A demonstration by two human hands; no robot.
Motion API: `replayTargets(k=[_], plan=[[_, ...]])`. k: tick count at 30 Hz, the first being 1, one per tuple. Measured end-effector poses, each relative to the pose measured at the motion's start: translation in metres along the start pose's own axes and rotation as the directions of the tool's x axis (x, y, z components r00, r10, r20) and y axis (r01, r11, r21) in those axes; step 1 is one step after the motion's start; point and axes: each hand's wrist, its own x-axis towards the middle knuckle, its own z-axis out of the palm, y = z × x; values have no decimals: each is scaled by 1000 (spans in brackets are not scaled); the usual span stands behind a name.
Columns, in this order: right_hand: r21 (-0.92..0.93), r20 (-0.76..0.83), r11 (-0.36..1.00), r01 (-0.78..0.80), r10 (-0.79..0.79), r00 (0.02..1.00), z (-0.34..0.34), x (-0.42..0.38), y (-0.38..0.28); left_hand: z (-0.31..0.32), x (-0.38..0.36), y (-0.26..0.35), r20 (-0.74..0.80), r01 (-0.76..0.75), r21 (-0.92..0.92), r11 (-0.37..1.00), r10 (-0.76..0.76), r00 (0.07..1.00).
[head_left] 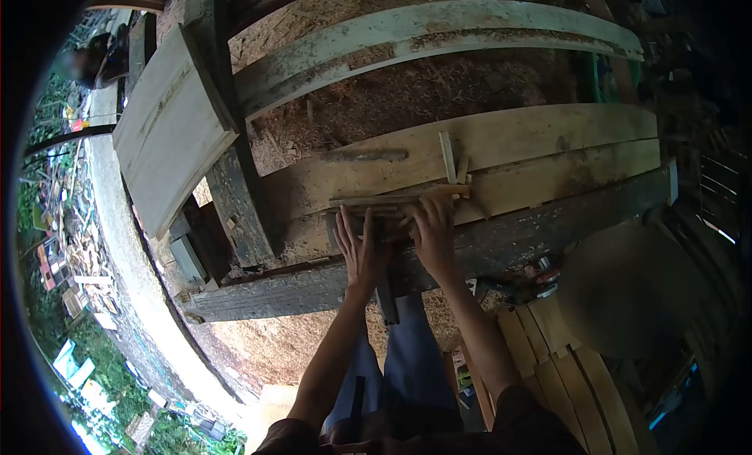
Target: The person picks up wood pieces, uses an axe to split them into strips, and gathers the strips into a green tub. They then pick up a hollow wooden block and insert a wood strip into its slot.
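Both my hands are over the near edge of a workbench, at a dark wooden strip (376, 200) lying across pale planks. My left hand (359, 247) has its fingers stretched and spread against the strip's left part. My right hand (431, 234) bends its fingers over the strip's right part, beside a small orange-brown wood piece (448, 190). Shadow hides what lies between my palms. Below them, a dark narrow bar (386, 300) points down toward my legs. A thin upright-looking stick (447, 157) lies just beyond my right hand.
Wide pale planks (548, 142) rest along the dark bench beam (548, 228). A long curved board (439, 20) lies farther off, and a broad board (176, 126) leans at left. Stacked boards (560, 361) stand at lower right. Wood shavings cover the ground (274, 345).
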Motion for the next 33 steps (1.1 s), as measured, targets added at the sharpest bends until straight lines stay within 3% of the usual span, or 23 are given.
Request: replayTargets(k=[3,5,8,10,12,14,17,18,20,22,25,29,31,33], plan=[[-29,13,1000,-5,5,1000,-2,2,2,0,-4,-14,2,-54,6,998,54,999],[-68,32,998,13,-11,999,-9,4,7,-2,-9,-25,-33,-64,-110,992,60,998],[-76,104,994,80,-72,992,-12,2,18,-4,-12,-35,-104,-116,-67,991,109,989],[-1,73,1000,18,-18,997,-15,3,14,-8,-19,-44,-122,-108,-74,991,99,988],[40,129,996,81,-86,988,-14,9,0,-12,-30,-56,-147,-99,-79,992,87,985],[83,173,987,134,-147,974,-5,15,-16,-10,-42,-73,-233,-100,-212,972,49,971],[5,196,962,272,-268,943,13,24,-35,-13,-56,-96,-324,-112,-241,964,29,946],[-26,178,959,284,-275,945,18,26,-39,-21,-57,-99,-326,-105,-236,966,23,945],[-51,163,951,304,-292,942,27,24,-52,-33,-55,-105,-251,-46,-408,912,-63,966],[-158,180,947,279,-251,951,37,15,-60,-42,-49,-104,-279,-63,-381,923,-49,959],[-178,193,960,215,-180,964,54,5,-63,-42,-50,-101,-284,-70,-367,928,-40,958],[-214,250,943,254,-198,948,66,-5,-63,-32,-46,-107,-251,-37,-414,910,-75,965],[-230,265,968,100,-36,964,63,-6,-71,-28,-53,-106,-254,-19,-403,915,-92,963],[-177,262,984,27,20,965,38,3,-76,-30,-51,-107,-211,48,-434,900,-154,965]])
